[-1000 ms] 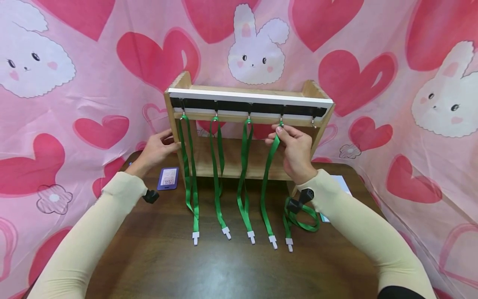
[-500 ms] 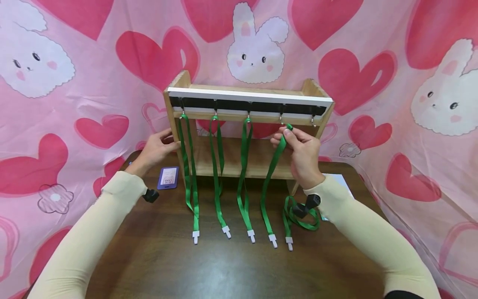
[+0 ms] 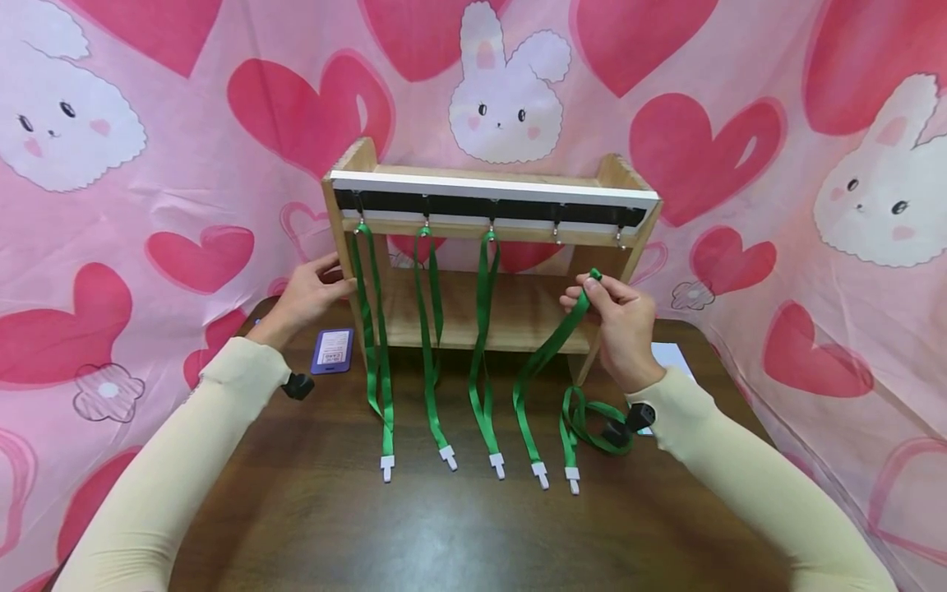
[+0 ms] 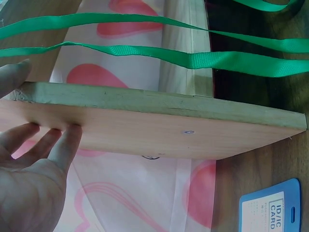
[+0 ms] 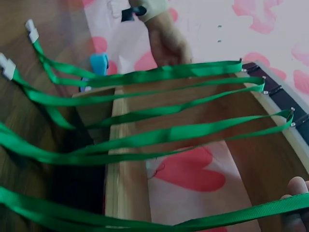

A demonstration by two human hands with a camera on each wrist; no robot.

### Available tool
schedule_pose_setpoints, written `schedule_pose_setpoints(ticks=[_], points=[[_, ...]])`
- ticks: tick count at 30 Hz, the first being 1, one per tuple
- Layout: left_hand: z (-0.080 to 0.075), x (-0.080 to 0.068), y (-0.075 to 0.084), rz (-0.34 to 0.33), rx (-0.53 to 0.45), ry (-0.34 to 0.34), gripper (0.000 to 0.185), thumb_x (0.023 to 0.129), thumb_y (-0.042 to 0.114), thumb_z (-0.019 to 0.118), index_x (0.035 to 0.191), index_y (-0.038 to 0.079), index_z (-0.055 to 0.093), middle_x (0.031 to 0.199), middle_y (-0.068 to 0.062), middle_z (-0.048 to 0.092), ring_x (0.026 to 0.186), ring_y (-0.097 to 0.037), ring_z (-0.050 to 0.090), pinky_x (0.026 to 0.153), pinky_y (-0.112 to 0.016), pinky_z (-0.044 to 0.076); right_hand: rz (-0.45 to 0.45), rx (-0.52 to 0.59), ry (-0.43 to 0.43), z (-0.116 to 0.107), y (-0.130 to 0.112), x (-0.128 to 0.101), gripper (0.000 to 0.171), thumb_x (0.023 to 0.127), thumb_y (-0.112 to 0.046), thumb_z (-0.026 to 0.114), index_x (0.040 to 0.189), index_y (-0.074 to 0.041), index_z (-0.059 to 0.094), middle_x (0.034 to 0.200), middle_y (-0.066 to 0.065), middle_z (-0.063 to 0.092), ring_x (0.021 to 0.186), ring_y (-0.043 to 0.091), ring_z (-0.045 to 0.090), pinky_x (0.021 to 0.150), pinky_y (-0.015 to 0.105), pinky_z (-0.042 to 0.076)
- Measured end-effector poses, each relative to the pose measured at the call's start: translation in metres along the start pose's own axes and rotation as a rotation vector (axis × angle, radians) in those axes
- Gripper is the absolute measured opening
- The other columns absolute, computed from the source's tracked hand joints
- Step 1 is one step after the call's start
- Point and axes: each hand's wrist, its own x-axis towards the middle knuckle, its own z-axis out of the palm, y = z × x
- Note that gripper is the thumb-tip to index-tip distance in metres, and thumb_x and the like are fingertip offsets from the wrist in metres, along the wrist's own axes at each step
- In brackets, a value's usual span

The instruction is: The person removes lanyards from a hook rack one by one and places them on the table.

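My right hand [image 3: 623, 329] pinches the top of a green lanyard [image 3: 553, 345] between thumb and fingers, below and right of the bare fourth hook [image 3: 558, 234]. Its white clip [image 3: 541, 475] lies on the table. My left hand [image 3: 307, 298] grips the left side panel of a wooden shelf [image 3: 481, 300]; in the left wrist view its fingers [image 4: 67, 145] press the panel's outer face [image 4: 145, 130], with the thumb at the other side. Three green lanyards [image 3: 484, 321] hang from the left hooks. The rightmost hook [image 3: 621, 238] is bare too.
Another green lanyard [image 3: 573, 436] lies coiled on the brown table [image 3: 444, 534] under my right wrist. A blue ID card holder [image 3: 332, 351] lies left of the shelf. A pale sheet [image 3: 675, 359] shows behind my right sleeve. Pink heart-patterned cloth [image 3: 311, 115] hangs behind.
My right hand has taken the fourth lanyard's loop away from its hook and moved it right and down. The left hand has stayed at the shelf.
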Motion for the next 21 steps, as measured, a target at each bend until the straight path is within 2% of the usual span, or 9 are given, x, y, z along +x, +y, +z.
schedule_pose_setpoints(ticks=[6, 14, 18, 21], points=[[0.000, -0.001, 0.001, -0.001, 0.001, 0.001, 0.065, 0.099, 0.026, 0.065, 0.156, 0.010, 0.040, 0.147, -0.025, 0.054, 0.133, -0.035, 0.053, 0.087, -0.013, 0.055, -0.017, -0.038, 0.022, -0.013, 0.004, -0.003, 0.010, 0.095, -0.006, 0.068, 0.098, -0.001, 0.076, 0.080, 0.006, 0.079, 0.070, 0.017, 0.078, 0.073, 0.035, 0.063], [0.000, -0.002, 0.000, 0.018, -0.008, 0.005, 0.064, 0.098, 0.024, 0.065, 0.155, 0.007, 0.040, 0.147, -0.027, 0.053, 0.133, -0.038, 0.053, 0.082, -0.007, 0.052, 0.028, -0.098, 0.004, -0.028, 0.013, -0.008, 0.012, 0.096, -0.007, 0.067, 0.102, -0.001, 0.076, 0.082, 0.006, 0.079, 0.067, 0.016, 0.077, 0.076, 0.031, 0.062], [0.001, -0.001, 0.000, 0.002, 0.007, 0.009, 0.064, 0.098, 0.026, 0.066, 0.155, 0.008, 0.042, 0.146, -0.025, 0.055, 0.132, -0.036, 0.054, 0.086, -0.011, 0.054, 0.049, -0.152, 0.002, -0.034, 0.016, -0.012, 0.018, 0.096, -0.010, 0.068, 0.107, 0.002, 0.075, 0.081, 0.003, 0.079, 0.068, 0.015, 0.077, 0.078, 0.030, 0.062], [0.001, 0.000, 0.000, -0.012, 0.016, 0.013, 0.064, 0.098, 0.028, 0.066, 0.154, 0.010, 0.043, 0.147, -0.023, 0.055, 0.133, -0.034, 0.054, 0.091, -0.016, 0.055, 0.058, -0.242, -0.014, -0.038, 0.018, -0.016, 0.027, 0.096, -0.014, 0.069, 0.112, 0.008, 0.072, 0.080, -0.002, 0.079, 0.069, 0.012, 0.077, 0.080, 0.027, 0.062]])
